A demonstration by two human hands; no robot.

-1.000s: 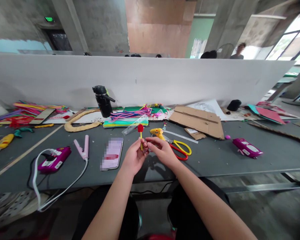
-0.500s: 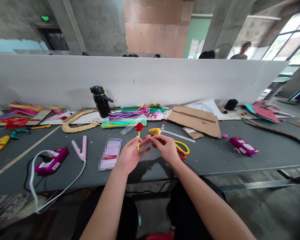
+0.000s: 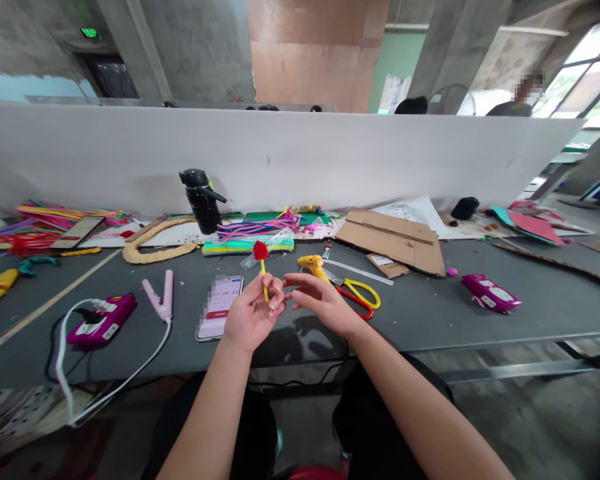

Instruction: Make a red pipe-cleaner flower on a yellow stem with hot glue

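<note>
My left hand [image 3: 251, 312] holds a yellow pipe-cleaner stem topped with a red pompom [image 3: 261, 251], upright above the grey table [image 3: 430, 313]. My right hand [image 3: 320, 303] hovers just to the right of it, fingers spread, its fingertips close to the stem but holding nothing I can see. Right behind my hands lie a yellow glue gun [image 3: 313, 265] and scissors [image 3: 357, 295] with yellow and red handles. A phone [image 3: 221, 307] lies face up to the left of my left hand.
A black bottle [image 3: 203, 200], a pile of coloured pipe cleaners [image 3: 253, 235], cardboard sheets [image 3: 395, 235], a pink mini hair straightener [image 3: 161, 300] with a white cable, and two magenta devices [image 3: 100, 321] [image 3: 491, 292] lie on the table. A white partition [image 3: 330, 157] stands behind; people sit beyond it.
My left hand has shifted a little left with the pompom stem and closed around it. My right hand has let go of the stem and opened beside it.
</note>
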